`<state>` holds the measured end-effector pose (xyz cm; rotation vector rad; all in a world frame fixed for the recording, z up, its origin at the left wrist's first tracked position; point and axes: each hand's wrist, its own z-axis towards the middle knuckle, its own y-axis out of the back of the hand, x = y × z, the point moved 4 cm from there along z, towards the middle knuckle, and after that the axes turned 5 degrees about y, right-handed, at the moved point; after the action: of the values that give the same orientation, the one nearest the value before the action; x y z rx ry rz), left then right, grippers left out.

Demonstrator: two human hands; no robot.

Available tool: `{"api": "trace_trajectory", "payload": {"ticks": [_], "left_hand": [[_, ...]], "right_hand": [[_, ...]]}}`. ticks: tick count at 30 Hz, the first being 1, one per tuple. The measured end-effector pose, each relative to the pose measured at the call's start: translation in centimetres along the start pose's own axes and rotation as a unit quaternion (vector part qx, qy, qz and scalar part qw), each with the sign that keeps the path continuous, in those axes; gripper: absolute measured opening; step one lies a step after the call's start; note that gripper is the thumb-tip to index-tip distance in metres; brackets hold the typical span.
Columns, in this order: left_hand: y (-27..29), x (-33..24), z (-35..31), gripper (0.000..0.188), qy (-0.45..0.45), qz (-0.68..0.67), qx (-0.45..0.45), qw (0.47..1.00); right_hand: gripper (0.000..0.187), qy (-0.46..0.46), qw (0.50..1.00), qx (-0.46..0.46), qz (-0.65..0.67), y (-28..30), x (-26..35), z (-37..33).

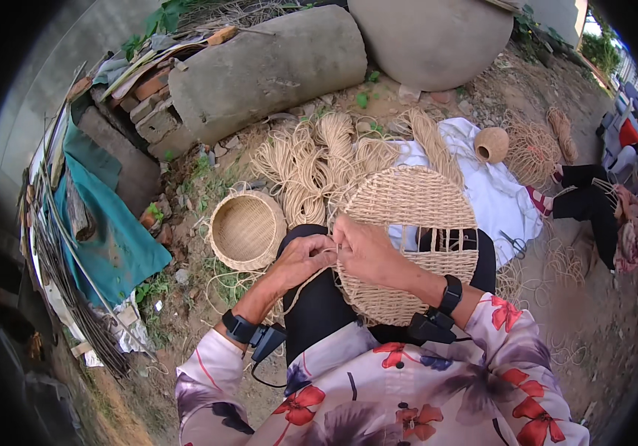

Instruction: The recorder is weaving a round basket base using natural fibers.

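A round woven panel of tan cord [408, 195] rests across my lap, with an open band of bare ribs between its woven upper and lower parts. At its left edge my right hand [367, 249] is closed, its fingers pinching the cord by the rim. My left hand [305, 260] is closed just beside it, thumb and fingers together on the strand of cord [310, 281] that trails down over my left thigh. The fingertips of both hands nearly meet, and the exact spot they grip is partly hidden.
A round woven basket [248, 230] stands on the ground at left. Bundles of cord [300, 167] and a white cloth [467, 160] lie ahead, with a small woven pot [490, 145] on it. Scissors [513, 244] lie right, near another person's legs [586, 197]. A concrete cylinder [274, 70] lies behind.
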<state>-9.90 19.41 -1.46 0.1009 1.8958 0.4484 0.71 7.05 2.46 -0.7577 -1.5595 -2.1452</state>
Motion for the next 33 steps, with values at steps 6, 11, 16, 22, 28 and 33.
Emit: {"api": "trace_trajectory", "payload": {"ticks": [6, 11, 16, 22, 28, 33], "left_hand": [[-0.5, -0.1, -0.1, 0.028, 0.002, -0.017, -0.006, 1.000], [-0.3, 0.0, -0.1, 0.028, 0.011, -0.021, -0.019, 1.000], [-0.3, 0.6, 0.3, 0.024, -0.023, -0.034, -0.021, 0.999], [-0.2, -0.4, -0.1, 0.023, 0.008, -0.022, -0.006, 1.000], [0.4, 0.0, -0.6, 0.022, -0.008, -0.024, -0.036, 0.999], [1.1, -1.3, -2.2, 0.023, -0.016, -0.010, -0.043, 0.999]], "right_hand": [[0.016, -0.026, 0.981, 0.128, 0.144, 0.6, -1.8, 1.9], [0.017, -0.057, 0.940, 0.081, 0.326, 0.0, -2.9, 0.7], [0.024, 0.044, 0.969, 0.138, 0.199, 1.0, -1.5, 0.3], [0.031, 0.145, 0.971, 0.146, -0.126, 2.9, -0.8, -1.9], [0.030, 0.029, 0.954, 0.044, -0.295, 12.6, -2.8, -11.7], [0.031, -0.242, 0.869, -0.121, -0.415, 23.2, -15.0, -24.9]]}}
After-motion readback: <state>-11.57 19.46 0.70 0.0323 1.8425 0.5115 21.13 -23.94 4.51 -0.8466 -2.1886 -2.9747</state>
